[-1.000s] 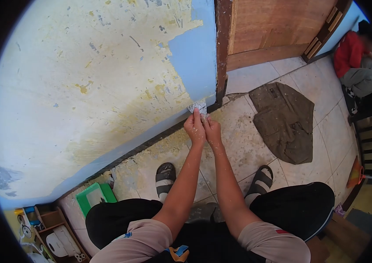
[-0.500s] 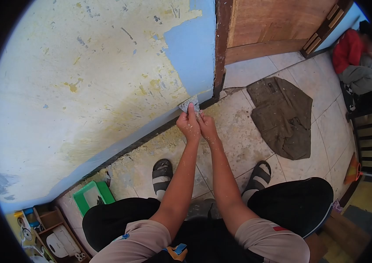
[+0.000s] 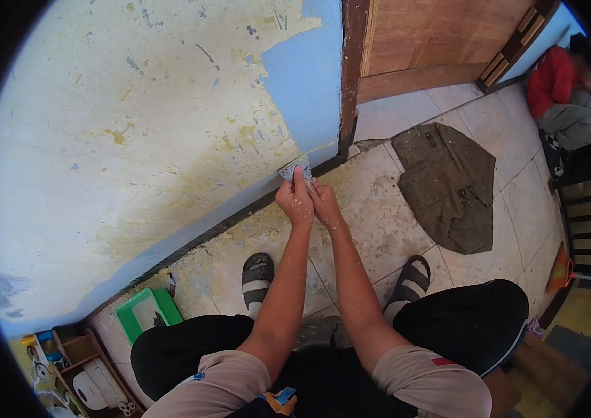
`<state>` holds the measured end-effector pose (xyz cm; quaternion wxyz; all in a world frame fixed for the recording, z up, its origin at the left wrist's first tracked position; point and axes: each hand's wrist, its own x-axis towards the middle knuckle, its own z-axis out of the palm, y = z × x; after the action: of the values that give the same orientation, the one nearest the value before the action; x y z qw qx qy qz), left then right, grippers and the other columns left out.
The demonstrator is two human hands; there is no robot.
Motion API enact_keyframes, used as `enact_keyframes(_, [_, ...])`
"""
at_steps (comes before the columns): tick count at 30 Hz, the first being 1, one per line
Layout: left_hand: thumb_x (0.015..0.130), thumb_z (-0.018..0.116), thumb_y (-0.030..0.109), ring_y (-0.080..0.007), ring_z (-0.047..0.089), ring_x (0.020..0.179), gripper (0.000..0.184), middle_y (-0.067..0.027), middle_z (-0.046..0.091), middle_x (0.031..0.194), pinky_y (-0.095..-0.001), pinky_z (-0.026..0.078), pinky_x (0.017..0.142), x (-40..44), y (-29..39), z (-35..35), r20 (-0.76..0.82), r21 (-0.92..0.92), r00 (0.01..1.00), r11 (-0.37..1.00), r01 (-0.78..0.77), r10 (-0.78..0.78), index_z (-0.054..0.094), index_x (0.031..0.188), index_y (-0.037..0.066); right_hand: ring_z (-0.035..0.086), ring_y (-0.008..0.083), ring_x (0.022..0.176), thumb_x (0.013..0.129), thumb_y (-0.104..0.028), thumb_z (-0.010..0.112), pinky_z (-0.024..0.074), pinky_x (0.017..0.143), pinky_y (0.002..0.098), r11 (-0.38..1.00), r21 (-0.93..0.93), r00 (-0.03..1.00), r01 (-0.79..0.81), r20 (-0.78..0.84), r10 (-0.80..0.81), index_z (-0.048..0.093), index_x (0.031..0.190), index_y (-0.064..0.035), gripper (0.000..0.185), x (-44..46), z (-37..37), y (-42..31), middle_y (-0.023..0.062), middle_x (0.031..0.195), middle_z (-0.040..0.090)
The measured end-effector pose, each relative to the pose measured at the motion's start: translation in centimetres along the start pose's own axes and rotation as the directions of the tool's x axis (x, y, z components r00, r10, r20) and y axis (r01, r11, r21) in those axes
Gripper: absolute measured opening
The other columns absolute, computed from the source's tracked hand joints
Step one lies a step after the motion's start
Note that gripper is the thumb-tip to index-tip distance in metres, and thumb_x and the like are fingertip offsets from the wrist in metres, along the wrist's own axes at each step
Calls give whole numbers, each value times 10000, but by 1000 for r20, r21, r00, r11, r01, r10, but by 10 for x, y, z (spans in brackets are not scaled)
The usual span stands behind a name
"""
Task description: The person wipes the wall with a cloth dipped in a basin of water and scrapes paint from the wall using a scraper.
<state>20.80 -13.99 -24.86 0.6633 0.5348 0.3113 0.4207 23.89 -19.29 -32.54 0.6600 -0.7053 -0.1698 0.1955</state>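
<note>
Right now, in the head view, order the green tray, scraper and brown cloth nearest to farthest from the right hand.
1. Scraper: held in the left hand and right hand.
2. Brown cloth: floor, right side.
3. Green tray: floor, lower left.

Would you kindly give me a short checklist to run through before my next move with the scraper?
1. Grip: left hand and right hand both closed on the scraper: ok.
2. Blade position: at the low part of the wall, near the door frame: ok.
3. Blade pressed flat on the wall: cannot tell from this angle.
4. Left sandal apart from the green tray: ok.
5. Right sandal off the brown cloth: ok.
6. Floor by the wall free of flakes: not ok, debris is scattered there.
</note>
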Motion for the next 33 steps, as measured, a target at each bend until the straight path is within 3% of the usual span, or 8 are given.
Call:
enact_keyframes(5, [1000, 643, 203, -110, 631, 597, 302, -80, 692, 715, -270, 504, 552, -2, 1, 4, -18, 10, 999, 999, 49, -49, 701, 878, -67, 447, 112, 525, 975, -355, 626, 377, 500, 350, 996, 31, 994, -89, 71, 86, 558, 621, 50, 542, 2, -12, -18, 61, 520, 483])
enact_keyframes(9, [995, 650, 202, -109, 636, 613, 302, -86, 702, 732, -268, 506, 563, -1, -9, 4, -35, -42, 999, 999, 27, -29, 707, 871, -67, 423, 107, 530, 983, -327, 617, 373, 500, 349, 992, -31, 987, -119, 108, 122, 558, 629, 52, 522, 4, -22, -24, 59, 516, 464])
enact_keyframes(17, [989, 661, 205, -139, 661, 607, 329, -110, 687, 713, -287, 547, 566, 2, -1, 6, -52, -34, 997, 998, 60, -62, 676, 804, -67, 447, 107, 519, 972, -312, 621, 391, 491, 372, 998, -71, 1000, -1, 14, 2, 568, 668, 94, 510, 4, -12, -24, 105, 508, 463])
enact_keyframes(23, [983, 671, 213, -148, 659, 598, 340, -113, 680, 699, -287, 553, 554, 9, 25, 21, -76, -123, 996, 992, 38, -48, 640, 760, -41, 457, 99, 519, 968, -315, 626, 397, 486, 378, 998, -60, 999, 36, 11, -36, 578, 680, 104, 510, 7, -13, -62, 136, 504, 458])
enact_keyframes(27, [982, 673, 215, -142, 648, 580, 346, -97, 669, 684, -285, 547, 542, 0, 18, 13, -99, -97, 992, 993, 72, -81, 637, 751, -40, 476, 113, 517, 969, -327, 622, 404, 491, 378, 1000, -13, 1000, 25, 3, -25, 578, 685, 104, 519, 5, -8, -30, 144, 512, 461])
enact_keyframes(29, [982, 673, 214, -137, 643, 574, 345, -93, 666, 681, -285, 546, 538, 2, 10, 8, -83, -75, 994, 995, 67, -73, 640, 752, -41, 457, 89, 526, 995, -331, 585, 373, 485, 354, 993, -101, 998, 63, -21, -65, 556, 616, 47, 536, 1, -4, -22, 56, 513, 490])
enact_keyframes(33, [983, 672, 210, -122, 615, 550, 343, -88, 669, 688, -281, 535, 535, 6, -2, -6, -19, 37, 999, 999, 32, -31, 648, 751, -42, 465, 104, 515, 998, -336, 582, 376, 484, 357, 997, -77, 999, 32, -21, -33, 559, 611, 45, 544, -4, -3, -22, 55, 515, 506])
